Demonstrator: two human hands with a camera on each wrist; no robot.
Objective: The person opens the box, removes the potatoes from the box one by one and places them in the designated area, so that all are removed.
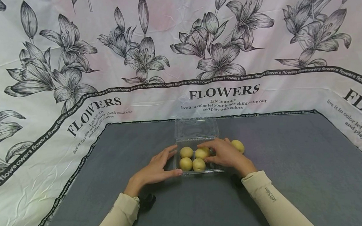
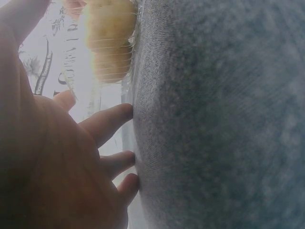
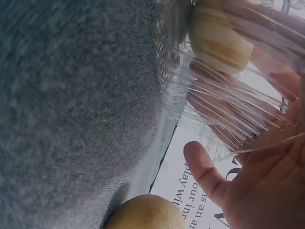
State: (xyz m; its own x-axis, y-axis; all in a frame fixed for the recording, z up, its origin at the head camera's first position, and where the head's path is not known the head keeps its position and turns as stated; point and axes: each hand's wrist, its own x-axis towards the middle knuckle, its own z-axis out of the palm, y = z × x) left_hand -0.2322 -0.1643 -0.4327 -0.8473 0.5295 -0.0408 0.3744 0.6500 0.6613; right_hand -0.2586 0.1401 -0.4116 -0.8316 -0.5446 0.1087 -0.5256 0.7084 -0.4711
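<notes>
A clear plastic clamshell box (image 1: 198, 172) stands on the table with its lid (image 1: 197, 128) raised at the back. Inside on the left sit round yellow fruits, one at back left (image 1: 186, 152), one at front left (image 1: 186, 164) and one in front (image 1: 199, 165). My right hand (image 1: 226, 153) reaches into the box from the right, thumb and index finger pinching another yellow fruit (image 1: 202, 153). My left hand (image 1: 156, 168) is spread at the box's left side, thumb by the front corner. In the left wrist view its fingers (image 2: 112, 124) extend down along the box.
One more yellow fruit (image 1: 238, 146) lies on the grey table (image 1: 112, 203) to the right of the box, beyond my right hand. A white cloth printed with flowers (image 1: 156, 100) hangs behind the table and along its sides.
</notes>
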